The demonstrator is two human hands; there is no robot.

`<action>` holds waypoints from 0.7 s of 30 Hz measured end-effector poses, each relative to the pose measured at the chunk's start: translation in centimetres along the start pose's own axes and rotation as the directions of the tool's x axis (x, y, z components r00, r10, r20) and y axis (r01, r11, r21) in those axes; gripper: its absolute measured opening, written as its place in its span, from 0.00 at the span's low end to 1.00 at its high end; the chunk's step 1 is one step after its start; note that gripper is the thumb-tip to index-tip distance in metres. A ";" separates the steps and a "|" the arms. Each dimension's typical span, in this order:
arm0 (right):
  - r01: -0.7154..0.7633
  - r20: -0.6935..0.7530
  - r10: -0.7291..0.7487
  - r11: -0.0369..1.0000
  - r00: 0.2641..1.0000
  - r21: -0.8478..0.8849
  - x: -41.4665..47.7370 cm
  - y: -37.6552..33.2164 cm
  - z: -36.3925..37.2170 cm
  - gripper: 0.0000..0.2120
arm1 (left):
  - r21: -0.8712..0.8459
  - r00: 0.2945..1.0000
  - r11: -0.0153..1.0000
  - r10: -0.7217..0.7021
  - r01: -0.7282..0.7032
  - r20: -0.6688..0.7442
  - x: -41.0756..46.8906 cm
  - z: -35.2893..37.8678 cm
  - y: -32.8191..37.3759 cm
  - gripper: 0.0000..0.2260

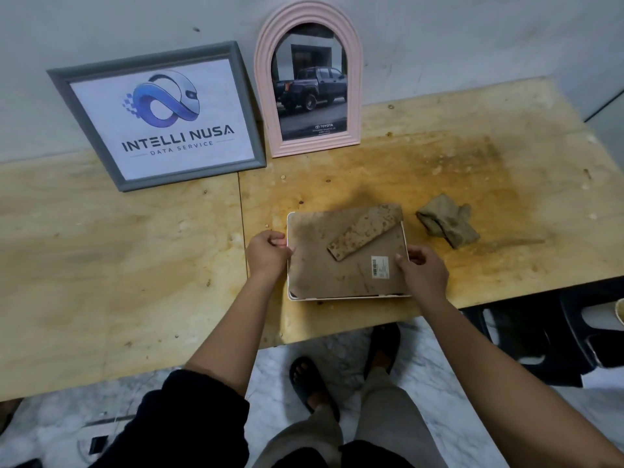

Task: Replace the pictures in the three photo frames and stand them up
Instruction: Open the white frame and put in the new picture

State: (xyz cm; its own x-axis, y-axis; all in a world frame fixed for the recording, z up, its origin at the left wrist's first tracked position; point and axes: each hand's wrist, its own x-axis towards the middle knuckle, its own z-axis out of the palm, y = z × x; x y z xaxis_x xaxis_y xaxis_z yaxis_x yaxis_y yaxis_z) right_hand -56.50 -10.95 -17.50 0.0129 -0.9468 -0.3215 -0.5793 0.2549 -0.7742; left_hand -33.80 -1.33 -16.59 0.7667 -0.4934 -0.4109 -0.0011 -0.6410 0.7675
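Third frame [347,258] face-down near desk [118,248] front edge; left hand [268,255] and right hand [423,273] clamped on its sides. Risk: loose backing slips out when lifted.

Two frames stood at the back of the desk [118,265] against the wall: the rectangular frame [158,116] on the left, the arched frame [309,79] just to its right. The third frame [344,258] lay face down nearer the front edge, its stand [364,231] on its back. A folded cloth [447,221] lay to its right.
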 end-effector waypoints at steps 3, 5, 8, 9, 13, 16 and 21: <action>0.006 -0.009 -0.006 1.000 1.000 0.005 0.0 0.0 0.1 0.11 | 0.049 0.999 0.998 0.042 -0.042 -0.005 -0.2 0.1 -0.1 0.06; 0.028 -0.008 -0.028 0.999 1.000 -0.019 -0.2 0.0 0.2 0.10 | 0.130 0.991 0.983 0.130 -0.130 0.010 -0.5 0.5 0.2 0.06; 0.144 0.021 -0.143 0.970 0.990 -0.194 -0.3 -0.2 0.7 0.13 | 0.388 0.932 0.848 0.340 -0.361 0.126 -1.0 1.5 1.1 0.18; 0.211 0.055 -0.203 0.937 0.978 -0.279 -0.3 -0.3 0.7 0.16 | 0.447 0.898 0.779 0.389 -0.440 0.207 -1.1 1.8 1.3 0.20; 0.455 0.282 -0.358 0.732 0.890 -0.507 -0.6 -0.6 0.9 0.24 | 0.557 0.798 0.580 0.341 -0.594 0.496 -1.8 2.6 1.4 0.26; 0.502 0.328 -0.380 0.640 0.865 -0.582 -0.6 -0.9 1.2 0.23 | 0.624 0.810 0.523 0.298 -0.581 0.504 -1.5 2.8 1.5 0.26; 0.497 0.328 -0.373 0.626 0.868 -0.602 -0.4 -1.6 1.9 0.20 | 0.676 0.816 0.462 0.245 -0.573 0.524 -1.6 3.2 1.9 0.26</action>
State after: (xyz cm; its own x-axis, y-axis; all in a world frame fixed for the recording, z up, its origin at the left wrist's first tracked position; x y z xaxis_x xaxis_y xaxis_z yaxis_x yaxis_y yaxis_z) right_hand -53.99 -10.62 -17.16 0.4948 -0.8525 -0.1686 -0.8464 -0.4288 -0.3159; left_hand -37.07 -3.60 -16.06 0.2885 -0.8674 -0.4054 -0.8745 -0.4111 0.2575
